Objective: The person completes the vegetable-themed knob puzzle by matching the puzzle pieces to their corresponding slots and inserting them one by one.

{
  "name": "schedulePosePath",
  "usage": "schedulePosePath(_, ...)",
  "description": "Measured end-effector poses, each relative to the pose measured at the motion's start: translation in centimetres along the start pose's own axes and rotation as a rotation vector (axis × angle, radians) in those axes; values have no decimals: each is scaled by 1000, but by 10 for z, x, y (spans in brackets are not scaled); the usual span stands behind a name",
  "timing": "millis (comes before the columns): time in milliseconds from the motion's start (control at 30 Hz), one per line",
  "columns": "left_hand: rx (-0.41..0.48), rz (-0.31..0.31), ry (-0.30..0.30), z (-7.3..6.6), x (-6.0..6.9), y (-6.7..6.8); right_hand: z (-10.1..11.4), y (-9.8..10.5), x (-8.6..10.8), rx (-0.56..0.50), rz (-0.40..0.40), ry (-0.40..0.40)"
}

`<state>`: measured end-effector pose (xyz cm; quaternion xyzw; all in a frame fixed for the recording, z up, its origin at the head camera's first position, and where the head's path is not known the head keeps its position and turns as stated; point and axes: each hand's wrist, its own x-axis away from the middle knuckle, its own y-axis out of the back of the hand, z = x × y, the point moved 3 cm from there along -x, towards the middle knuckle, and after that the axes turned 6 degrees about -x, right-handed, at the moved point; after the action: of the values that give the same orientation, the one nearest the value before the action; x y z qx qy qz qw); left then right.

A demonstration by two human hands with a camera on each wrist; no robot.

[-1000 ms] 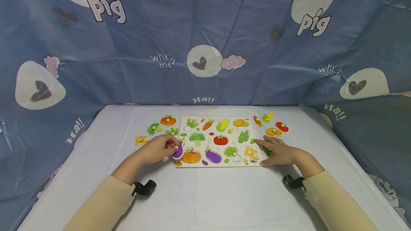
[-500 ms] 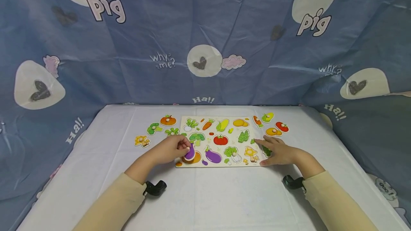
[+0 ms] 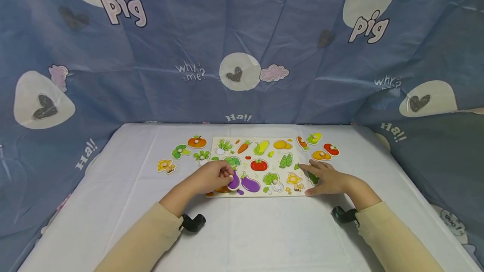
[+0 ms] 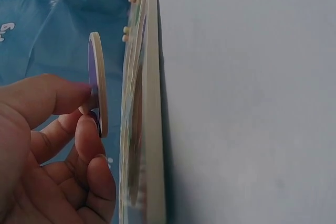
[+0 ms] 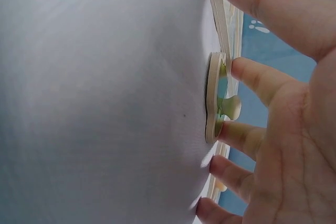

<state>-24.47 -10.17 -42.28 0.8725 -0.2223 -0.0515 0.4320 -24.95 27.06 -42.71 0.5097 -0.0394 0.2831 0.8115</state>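
Observation:
My left hand [image 3: 211, 177] pinches a wooden eggplant puzzle piece [image 3: 234, 181] by its knob. In the left wrist view this eggplant piece [image 4: 103, 85] stands on edge, apart from the board. Just right of it in the head view is the board's printed eggplant [image 3: 251, 184]. My right hand [image 3: 328, 178] rests with fingers spread at the right edge of the vegetable puzzle board [image 3: 217, 141]. Under its fingers lies a green knobbed piece [image 3: 313, 178], partly hidden; the right wrist view shows this piece [image 5: 212, 98] from the side.
Left of the board lie pumpkin [image 3: 197, 142], broccoli [image 3: 180, 151], radish [image 3: 201, 155] and mushroom [image 3: 166, 166] pieces. On the right are carrot [image 3: 303, 143], corn [image 3: 314, 138], tomato [image 3: 331, 149] and potato [image 3: 321, 155] pieces. A white cloth [image 3: 264, 234] covers the table.
My left hand has carried the eggplant piece rightward, from the board's left edge across the printed pumpkin to beside the printed eggplant. My right hand has stayed in place.

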Motion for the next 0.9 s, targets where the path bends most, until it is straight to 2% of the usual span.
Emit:
schedulePosePath(333, -12, -9, -11, -8, -10, -12, 1, -1, -3, -6, 2, 1)
schedulePosePath(500, -24, 4, -17, -13, -13, -20, 0, -3, -2, -10, 3, -18)
schedulePosePath(667, -46, -3, -20, -18, -15, -23, 2, -2, 0, -7, 0, -3)
schedulePosePath(900, -56, -18, 11, -28, -15, -27, 4, 0, 2, -6, 2, 11)
